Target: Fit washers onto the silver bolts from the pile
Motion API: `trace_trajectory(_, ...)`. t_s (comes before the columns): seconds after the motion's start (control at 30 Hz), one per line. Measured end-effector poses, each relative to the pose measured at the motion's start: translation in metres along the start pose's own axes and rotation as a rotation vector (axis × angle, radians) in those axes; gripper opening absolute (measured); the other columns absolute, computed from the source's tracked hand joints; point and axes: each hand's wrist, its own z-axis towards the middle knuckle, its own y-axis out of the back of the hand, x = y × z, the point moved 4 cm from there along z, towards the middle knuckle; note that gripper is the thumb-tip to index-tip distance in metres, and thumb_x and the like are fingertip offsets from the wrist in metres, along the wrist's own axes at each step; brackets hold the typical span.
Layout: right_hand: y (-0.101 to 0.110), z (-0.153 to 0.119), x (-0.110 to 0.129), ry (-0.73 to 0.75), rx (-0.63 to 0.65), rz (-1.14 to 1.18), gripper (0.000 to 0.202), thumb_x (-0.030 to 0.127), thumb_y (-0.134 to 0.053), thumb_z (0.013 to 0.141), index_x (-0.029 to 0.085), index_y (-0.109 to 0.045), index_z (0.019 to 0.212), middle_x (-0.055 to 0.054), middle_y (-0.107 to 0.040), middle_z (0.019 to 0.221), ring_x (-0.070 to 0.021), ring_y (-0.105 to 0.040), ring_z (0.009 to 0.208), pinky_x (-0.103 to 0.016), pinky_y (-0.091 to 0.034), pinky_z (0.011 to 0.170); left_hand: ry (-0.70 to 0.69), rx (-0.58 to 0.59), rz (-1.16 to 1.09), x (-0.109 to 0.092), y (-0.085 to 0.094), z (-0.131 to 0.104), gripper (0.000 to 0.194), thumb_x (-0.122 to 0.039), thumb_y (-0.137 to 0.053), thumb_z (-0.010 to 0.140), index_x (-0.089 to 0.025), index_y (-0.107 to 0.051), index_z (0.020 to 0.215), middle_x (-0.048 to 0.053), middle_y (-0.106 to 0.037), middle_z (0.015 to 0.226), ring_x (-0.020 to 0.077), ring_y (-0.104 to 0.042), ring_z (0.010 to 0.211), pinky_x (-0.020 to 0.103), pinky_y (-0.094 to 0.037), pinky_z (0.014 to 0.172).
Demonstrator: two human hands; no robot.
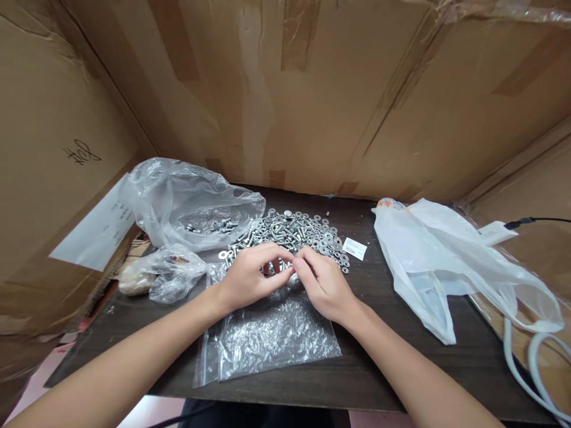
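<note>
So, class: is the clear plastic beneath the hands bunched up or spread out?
Spread out: the clear plastic lies flat on the dark table, its straight near edge showing.

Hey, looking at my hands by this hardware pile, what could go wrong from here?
A nudge from the left hand or right hand might scatter the loose bolts and washers. A wrist could snag the flat clear bag beneath. Anything the hands pinch, too hidden to tell, might drop among the bolts.

L hand (250, 273) & R hand (329, 285) meet at fingertips above clear bag (281, 333) on dark desk (370, 368), grip unclear. Bolt/washer pile (289, 230) just beyond. Bigger bag (173, 196) w/ bolts on L; white bag (423, 249) on R; sm. label (355, 249) btwn pile & white bag.
</note>
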Motion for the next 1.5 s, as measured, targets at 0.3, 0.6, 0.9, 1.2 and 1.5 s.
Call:
trace_trajectory(0.3, -0.016, -0.003, -0.017, -0.398, 0.078, 0.282, 0.064, 0.054, -0.037, 0.101, 0.023, -0.034, 0.046, 0.002, -0.034, 0.04, -0.0117, -0.034, 0.04, -0.03, -0.027, 0.048, -0.443, -0.01, 0.36, -0.014, 0.001, -0.004, 0.013, -0.018, -0.058, 0.098, -0.018, -0.069, 0.104, 0.005, -0.077, 0.097, 0.0159, -0.072, 0.077, 0.027, -0.058, 0.066)
trace_trajectory(0.6, 0.002, -0.001, 0.005, -0.009, -0.025, -0.016, 0.016, 0.032, -0.05, 0.1, 0.018, -0.058, 0.1, -0.003, -0.06, 0.085, -0.0159, -0.054, 0.069, -0.029, -0.041, 0.065, 0.111, -0.024, -0.078, 0.004, 0.002, 0.0, 0.01, -0.016, -0.066, 0.088, -0.018, -0.071, 0.097, 0.002, -0.072, 0.085, 0.0114, -0.063, 0.066, 0.023, -0.052, 0.06)
trace_trajectory(0.9, -0.007, 0.0, -0.006, -0.174, 0.013, 0.211, 0.053, 0.049, -0.039, 0.104, 0.02, -0.046, 0.06, 0.001, -0.046, 0.054, -0.0127, -0.042, 0.049, -0.028, -0.033, 0.053, -0.185, -0.048, 0.088, -0.008, 0.003, 0.001, 0.01, -0.015, -0.063, 0.091, -0.017, -0.071, 0.097, 0.004, -0.075, 0.086, 0.0152, -0.068, 0.074, 0.028, -0.056, 0.067)
trace_trajectory(1.2, -0.003, 0.0, -0.006, -0.208, 0.017, 0.202, 0.042, 0.047, -0.044, 0.102, 0.018, -0.058, 0.076, 0.001, -0.054, 0.059, -0.0132, -0.048, 0.051, -0.027, -0.038, 0.056, -0.173, -0.019, 0.093, -0.006, 0.004, 0.001, 0.01, -0.015, -0.065, 0.092, -0.017, -0.071, 0.1, 0.004, -0.075, 0.089, 0.0154, -0.068, 0.077, 0.027, -0.056, 0.069)
trace_trajectory(1.5, -0.012, -0.001, -0.013, -0.323, 0.089, 0.287, 0.061, 0.062, -0.035, 0.101, 0.022, -0.041, 0.056, 0.003, -0.039, 0.047, -0.0119, -0.037, 0.044, -0.028, -0.031, 0.049, -0.277, 0.026, 0.209, -0.009, 0.0, 0.0, 0.01, -0.016, -0.061, 0.095, -0.016, -0.068, 0.102, 0.004, -0.074, 0.091, 0.0166, -0.067, 0.08, 0.029, -0.055, 0.072)
